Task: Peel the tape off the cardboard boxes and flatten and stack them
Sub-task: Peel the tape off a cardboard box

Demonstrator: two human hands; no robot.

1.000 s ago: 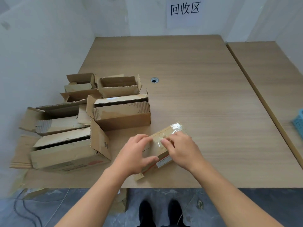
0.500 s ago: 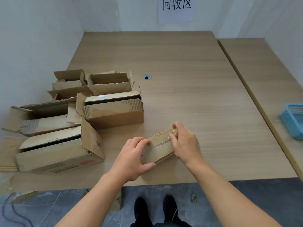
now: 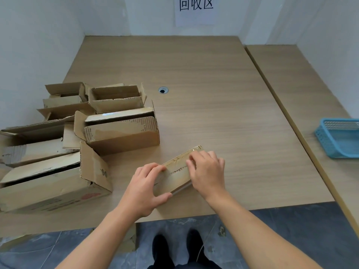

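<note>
A small taped cardboard box (image 3: 175, 174) lies near the front edge of the wooden table (image 3: 194, 74). My left hand (image 3: 144, 188) grips its near left end, thumb along the front side and fingers over the top. My right hand (image 3: 206, 172) rests on the box's right part, its fingertips curled onto the clear tape that runs along the top. Several opened cardboard boxes stand in a cluster at the left, the closest ones a large box (image 3: 52, 183) and a mid-sized box (image 3: 124, 131).
A blue plastic basket (image 3: 338, 136) sits on the adjoining table at the right. A cable hole (image 3: 162, 90) is in the tabletop behind the boxes. A paper sign (image 3: 196, 8) hangs on the back wall. Cardboard pieces lie on the floor below the table's front left.
The box has been turned and brought nearer to me between both hands. My right hand shifted from the box's middle toward its far right end, then back onto the top tape.
</note>
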